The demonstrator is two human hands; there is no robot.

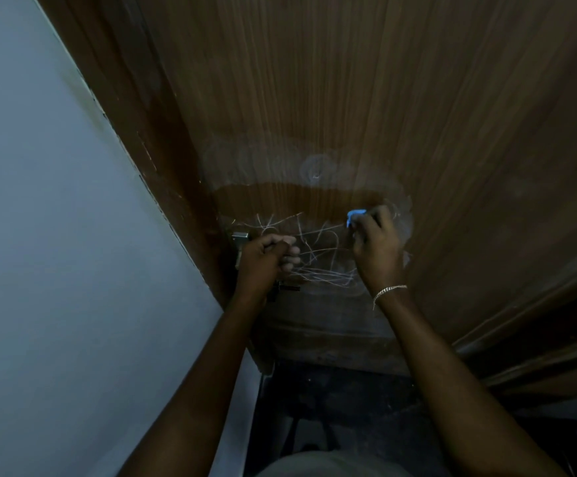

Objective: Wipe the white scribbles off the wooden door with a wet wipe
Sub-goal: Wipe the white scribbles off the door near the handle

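Note:
The wooden door (pixel 383 98) fills the upper right of the head view. White scribbles (pixel 318 251) cross it between my two hands. Above them lies a dark wet band (pixel 290 197), with a pale smeared patch (pixel 314 166) higher up. My right hand (pixel 376 242) presses a bunched blue wet wipe (pixel 354 215) against the door at the right end of the wet band; the fingers are curled round it. My left hand (pixel 266 258) grips the metal door handle (pixel 240 237) at the door's left edge; most of the handle is hidden by the fingers.
A pale wall (pixel 56 253) runs along the left, meeting the dark door frame (pixel 177 160). A key (pixel 285 287) sticks out below the handle. The dark floor (pixel 342 407) lies under the door, with wooden mouldings (pixel 538 339) at the lower right.

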